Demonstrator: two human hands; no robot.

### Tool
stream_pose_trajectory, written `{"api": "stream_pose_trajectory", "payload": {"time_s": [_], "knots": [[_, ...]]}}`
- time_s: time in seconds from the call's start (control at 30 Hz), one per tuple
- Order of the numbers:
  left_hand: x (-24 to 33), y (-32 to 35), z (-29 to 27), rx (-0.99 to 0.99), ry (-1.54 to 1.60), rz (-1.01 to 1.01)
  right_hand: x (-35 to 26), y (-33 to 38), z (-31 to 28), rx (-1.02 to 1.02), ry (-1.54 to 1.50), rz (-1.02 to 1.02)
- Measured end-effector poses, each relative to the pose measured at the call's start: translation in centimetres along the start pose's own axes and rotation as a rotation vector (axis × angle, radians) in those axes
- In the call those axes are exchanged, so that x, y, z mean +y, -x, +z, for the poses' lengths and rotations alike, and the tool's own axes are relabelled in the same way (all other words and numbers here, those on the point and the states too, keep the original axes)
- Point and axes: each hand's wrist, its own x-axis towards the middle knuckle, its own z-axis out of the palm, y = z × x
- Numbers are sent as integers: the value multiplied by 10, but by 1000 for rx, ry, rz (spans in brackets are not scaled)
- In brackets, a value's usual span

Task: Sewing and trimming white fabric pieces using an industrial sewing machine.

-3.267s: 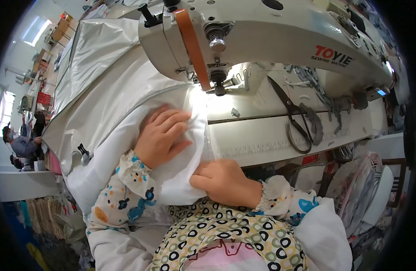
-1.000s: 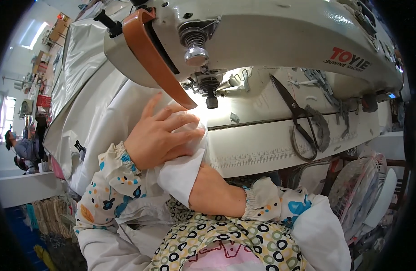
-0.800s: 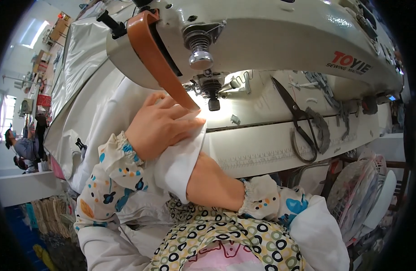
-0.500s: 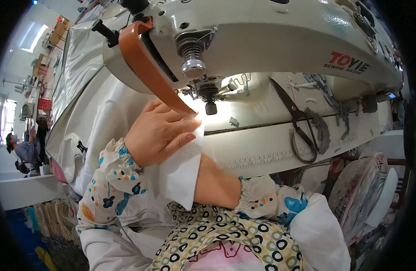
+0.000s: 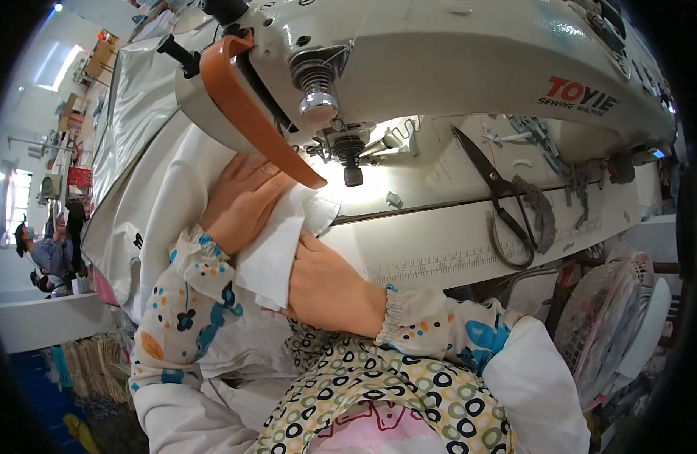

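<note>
My left hand (image 5: pixel 246 200) lies flat on white fabric (image 5: pixel 273 253), its fingers stretched toward the sewing machine (image 5: pixel 432 68) and partly behind the orange lever-like guard (image 5: pixel 246 113). At the fabric's near right edge, my right hand (image 5: pixel 329 287) is closed on the cloth, its fingers mostly hidden beneath the fold. A loose flap of the fabric reaches toward the lit needle area, left of the black-tipped presser part (image 5: pixel 352 170). More of the white cloth (image 5: pixel 167 166) spreads to the left.
Black scissors (image 5: pixel 500 193) lie on the machine bed, beside grey fabric scraps (image 5: pixel 541 219). A ruler strip (image 5: pixel 416 268) runs along the near edge. A fan (image 5: pixel 606 325) stands at right. Another person (image 5: pixel 49 246) is far left.
My right hand has come out from under the fabric and moved left to its edge. My left hand has shifted slightly left and away from me, and the cloth's flap has folded over.
</note>
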Motion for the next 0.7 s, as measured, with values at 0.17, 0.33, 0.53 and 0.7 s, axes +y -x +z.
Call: {"api": "stream_pose_trajectory", "payload": {"time_s": [0.17,0.33,0.53,0.7], "knots": [[4,-2,-27,-11,60,214,2,4,9,-2,-53,-1],[57,38,-34,-201,579,-17,2,10,18,109,-184,62],[67,89,-2,97,483,-206,4,13,-8,-137,-84,64],[44,110,-3,-26,122,-272,10,23,-39,-3,211,423]]}}
